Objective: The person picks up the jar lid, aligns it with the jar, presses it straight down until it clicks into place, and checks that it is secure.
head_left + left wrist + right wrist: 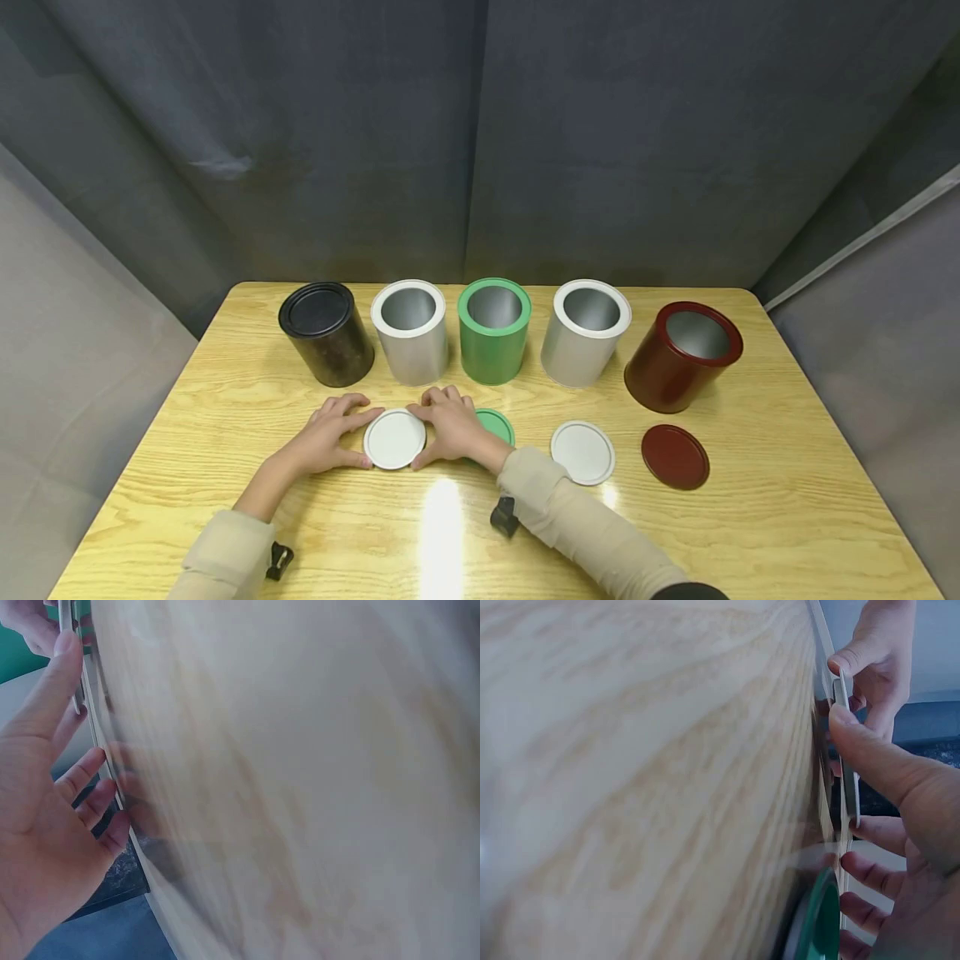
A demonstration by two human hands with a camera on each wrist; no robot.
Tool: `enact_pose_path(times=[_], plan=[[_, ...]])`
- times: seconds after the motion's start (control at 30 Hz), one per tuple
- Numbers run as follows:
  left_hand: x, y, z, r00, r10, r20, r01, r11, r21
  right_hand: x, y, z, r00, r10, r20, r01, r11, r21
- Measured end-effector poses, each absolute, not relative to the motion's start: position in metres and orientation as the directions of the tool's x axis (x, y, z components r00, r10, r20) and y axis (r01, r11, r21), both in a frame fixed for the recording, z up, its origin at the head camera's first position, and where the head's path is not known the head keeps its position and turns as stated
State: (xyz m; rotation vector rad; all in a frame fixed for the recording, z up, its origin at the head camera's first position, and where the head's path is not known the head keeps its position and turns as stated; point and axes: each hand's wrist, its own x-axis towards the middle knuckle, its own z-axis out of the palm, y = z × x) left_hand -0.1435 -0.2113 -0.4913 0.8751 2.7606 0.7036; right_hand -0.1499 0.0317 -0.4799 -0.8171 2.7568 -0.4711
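A round white lid (394,439) is between both hands near the middle of the table. My left hand (322,437) grips its left edge with thumb and index finger; the other fingers spread loosely. From the other side my right hand (453,429) grips the right edge the same way, its wrist passing over a green lid (495,427) and partly hiding it. In the right wrist view the white lid (847,772) appears edge-on, slightly above the wood. Behind it stands an uncovered white can (412,346). A black can (327,337) with its top covered stands beyond the left hand.
Along the back stand an open green can (493,346), another open white can (581,346) and an open dark red can (671,371). A second white lid (582,452) and a dark red lid (675,457) lie to the right on the wooden table (787,500).
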Motion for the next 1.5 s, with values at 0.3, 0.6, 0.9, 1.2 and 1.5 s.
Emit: enact_pose_path(times=[0.3,0.6,0.9,1.2,1.5], plan=[[-0.143,-0.213,-0.492,-0.807,0.590,0.029,0.518,0.683,0.515,-0.151,0.036,-0.478,-0.806,-0.584,-0.098,-0.500,0.760,-0.416],[-0.141,-0.213,-0.488,-0.793,0.606,0.061,0.523,0.627,0.578,-0.152,0.041,-0.479,-0.782,-0.619,-0.071,-0.505,0.696,-0.510],[-0.140,-0.214,-0.484,-0.799,0.597,0.074,0.490,0.573,0.657,-0.154,0.046,-0.476,-0.745,-0.667,0.002,-0.536,0.596,-0.598],[-0.140,-0.214,-0.480,-0.798,0.593,0.110,0.486,0.523,0.700,-0.154,0.050,-0.471,-0.737,-0.673,0.067,-0.552,0.542,-0.634],[-0.138,-0.208,-0.476,-0.807,0.572,0.150,0.470,0.467,0.749,-0.152,0.052,-0.466,-0.745,-0.660,0.098,-0.543,0.513,-0.665]])
